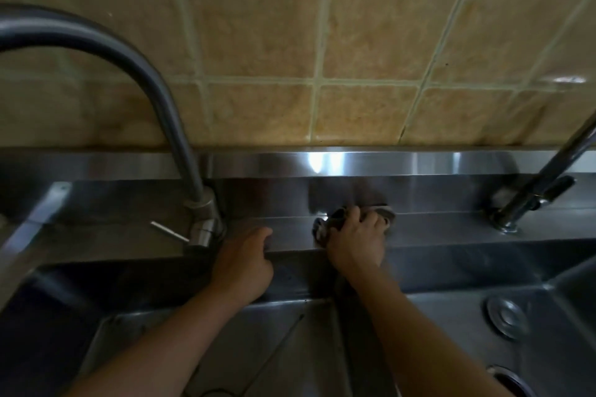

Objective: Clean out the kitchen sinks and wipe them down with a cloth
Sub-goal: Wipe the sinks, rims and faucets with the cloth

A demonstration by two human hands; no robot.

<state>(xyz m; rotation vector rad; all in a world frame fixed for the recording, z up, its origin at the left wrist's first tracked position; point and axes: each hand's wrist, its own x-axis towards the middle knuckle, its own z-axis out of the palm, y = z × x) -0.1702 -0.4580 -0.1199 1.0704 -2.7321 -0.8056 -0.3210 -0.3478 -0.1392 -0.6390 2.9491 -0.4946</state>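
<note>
The steel sink (451,332) runs off the frame below and at both sides, dim and blurred. The tall faucet (154,80) is cut off at left. The right hand (354,245) hides most of the dark cloth (335,219), its grip clamped on it against the back ledge (435,226). The left hand (245,264) rests on the ledge's edge, fingers loosely bent, holding nothing. No writing is legible.

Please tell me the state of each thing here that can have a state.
cloth: bunched, pressed on the back ledge
right hand: grips the cloth
left hand: rests on the ledge edge, holds nothing
left faucet: no water visible
drain: uncovered
</note>
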